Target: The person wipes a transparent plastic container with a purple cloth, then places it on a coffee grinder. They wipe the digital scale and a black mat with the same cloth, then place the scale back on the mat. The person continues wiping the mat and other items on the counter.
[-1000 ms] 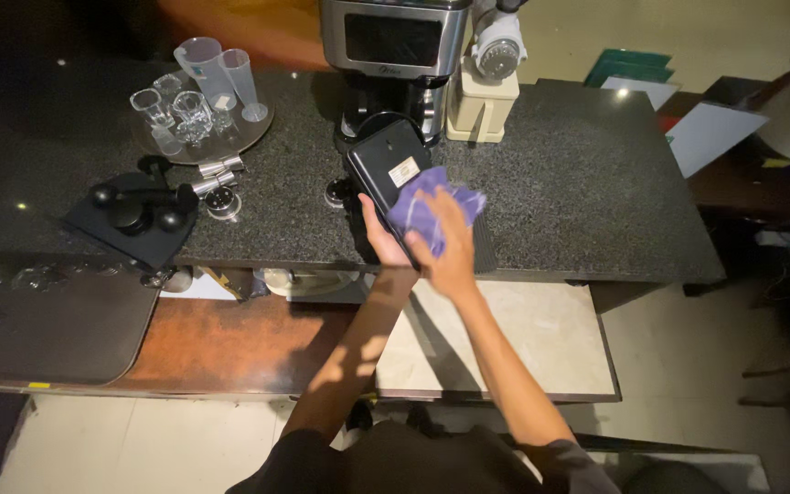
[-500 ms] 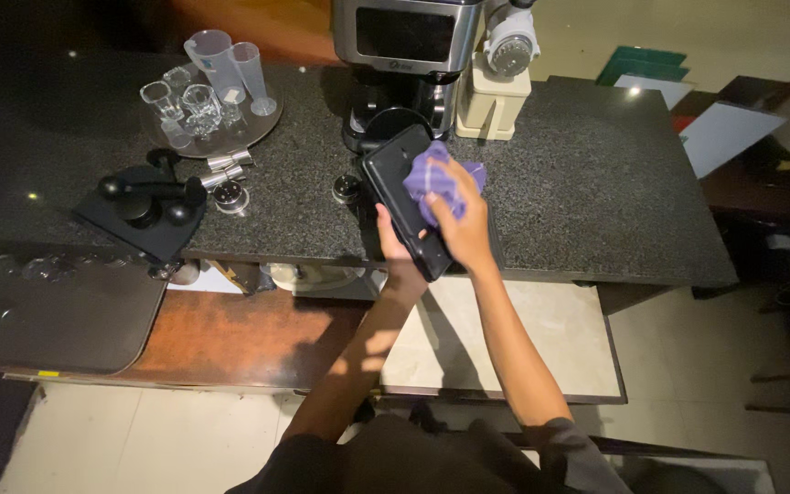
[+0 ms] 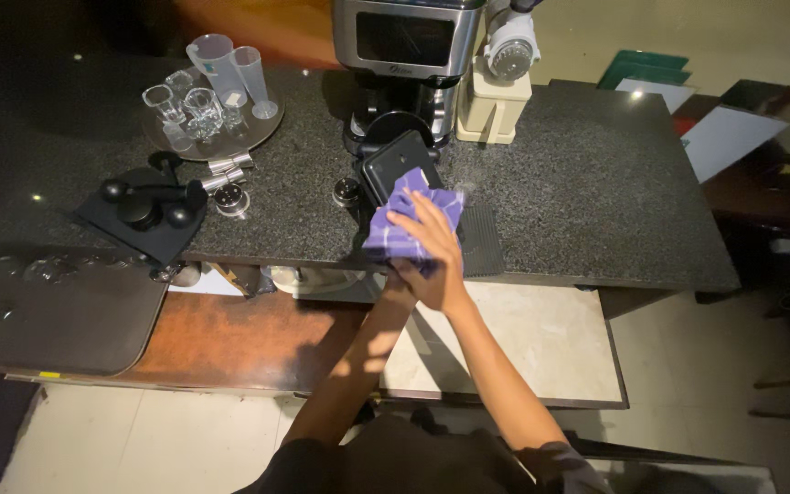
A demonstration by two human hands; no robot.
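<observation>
Black tray [image 3: 393, 167] over speckled dark granite counter [image 3: 578, 183]

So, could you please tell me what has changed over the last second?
The right hand slid the purple checked cloth down the flat black plastic tray toward its near end, covering the left hand, which still grips it from below. The coffee machine and glasses stayed put.

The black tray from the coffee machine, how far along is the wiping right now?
Done: the black tray is out of the coffee machine and held over the granite counter. In hand: the right hand presses a purple cloth onto it; the left hand, mostly hidden, seems to steady it from beneath. Left: its far end is uncovered, and whether it is clean cannot be told.
</observation>
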